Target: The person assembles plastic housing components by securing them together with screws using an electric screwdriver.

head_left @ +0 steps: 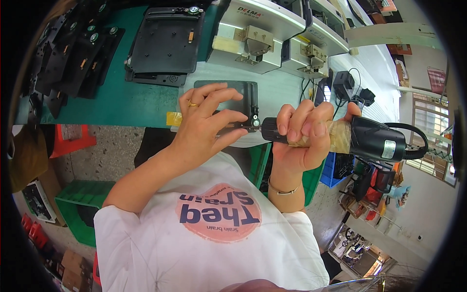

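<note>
Green matting covers the workbench (pixel 121 104), and at its near edge lies one dark plate (pixel 245 95) with a small round fitting at its near right corner. One electric screwdriver (pixel 340 136) lies level, with its long axis running left to right and its tip pointing left at that corner fitting, touching it or just short of it; I cannot tell which. The right hand (pixel 304 134) is wrapped around the taped grip of the tool, fingers pressed together over it. The left hand (pixel 206 121) rests on the plate, directly left of the tip and nearer to the fitting; its fingers are spread, with thumb and forefinger pinched close at the tip. One ring shows on that hand. Further back, toward the far edge, one black tray (pixel 168 44) lies flat, a row of black parts (pixel 73 58) leans at the far left corner, and two pale machines (pixel 262 29) stand to the right.
</note>
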A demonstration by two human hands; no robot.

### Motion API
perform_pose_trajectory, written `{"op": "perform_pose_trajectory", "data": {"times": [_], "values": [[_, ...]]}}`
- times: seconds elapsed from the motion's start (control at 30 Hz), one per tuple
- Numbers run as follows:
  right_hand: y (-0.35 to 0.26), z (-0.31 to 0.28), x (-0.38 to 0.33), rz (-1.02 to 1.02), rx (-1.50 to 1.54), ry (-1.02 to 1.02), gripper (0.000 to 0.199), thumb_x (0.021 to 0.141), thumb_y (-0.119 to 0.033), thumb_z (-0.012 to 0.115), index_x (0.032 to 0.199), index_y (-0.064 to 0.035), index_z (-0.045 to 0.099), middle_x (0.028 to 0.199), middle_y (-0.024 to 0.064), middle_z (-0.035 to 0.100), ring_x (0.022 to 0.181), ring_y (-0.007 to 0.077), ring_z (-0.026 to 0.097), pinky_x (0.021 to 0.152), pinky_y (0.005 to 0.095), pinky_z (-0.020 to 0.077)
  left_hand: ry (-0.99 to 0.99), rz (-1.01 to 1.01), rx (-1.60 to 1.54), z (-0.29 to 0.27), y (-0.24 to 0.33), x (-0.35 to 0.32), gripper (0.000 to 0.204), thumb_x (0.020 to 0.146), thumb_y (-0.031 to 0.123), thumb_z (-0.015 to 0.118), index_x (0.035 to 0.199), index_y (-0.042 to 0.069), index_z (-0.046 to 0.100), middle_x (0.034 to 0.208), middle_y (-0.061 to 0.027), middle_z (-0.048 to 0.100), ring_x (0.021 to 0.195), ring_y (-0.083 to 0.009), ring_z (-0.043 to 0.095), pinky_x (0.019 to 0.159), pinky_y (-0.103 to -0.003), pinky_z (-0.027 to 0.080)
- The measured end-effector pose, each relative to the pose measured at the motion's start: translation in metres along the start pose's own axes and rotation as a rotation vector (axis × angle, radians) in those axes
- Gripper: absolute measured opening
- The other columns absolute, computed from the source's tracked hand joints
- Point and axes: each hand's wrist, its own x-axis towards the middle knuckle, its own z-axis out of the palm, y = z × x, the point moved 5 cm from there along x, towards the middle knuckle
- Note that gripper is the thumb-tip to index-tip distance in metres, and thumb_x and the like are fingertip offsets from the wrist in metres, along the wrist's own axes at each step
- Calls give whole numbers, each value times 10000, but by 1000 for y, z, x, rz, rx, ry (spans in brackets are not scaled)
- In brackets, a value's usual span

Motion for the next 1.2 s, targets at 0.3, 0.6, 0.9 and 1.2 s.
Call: {"op": "perform_pose_trajectory", "data": {"times": [0.3,0.6,0.9,1.2], "values": [[2,-2,-1,27,8,32,665,891,-57,638,1417,-217,263,722,17,501,531,144,485,475,332,442,20,57,118,-1,4,-3,168,721,231,816,865,205,735,1223,2,599,1272,-243,466,1029,-451,239],[2,1,-4,7,-19,-4,680,892,-67,657,1411,-211,242,735,16,506,527,146,481,471,327,450,50,42,158,1,7,-5,222,717,223,818,924,226,737,1208,7,603,1261,-248,479,1043,-456,226],[-1,-1,-3,2,-12,0,672,896,-64,649,1407,-209,237,736,15,505,526,140,477,471,327,455,47,77,152,1,3,-7,178,713,230,825,846,200,711,1166,32,628,1272,-229,491,1064,-459,206],[5,4,-7,4,-28,-84,650,892,-24,649,1376,-189,247,763,21,529,541,141,488,494,329,476,50,110,171,0,8,-6,157,694,215,820,761,184,682,1152,47,659,1284,-227,496,1096,-464,162]]}}
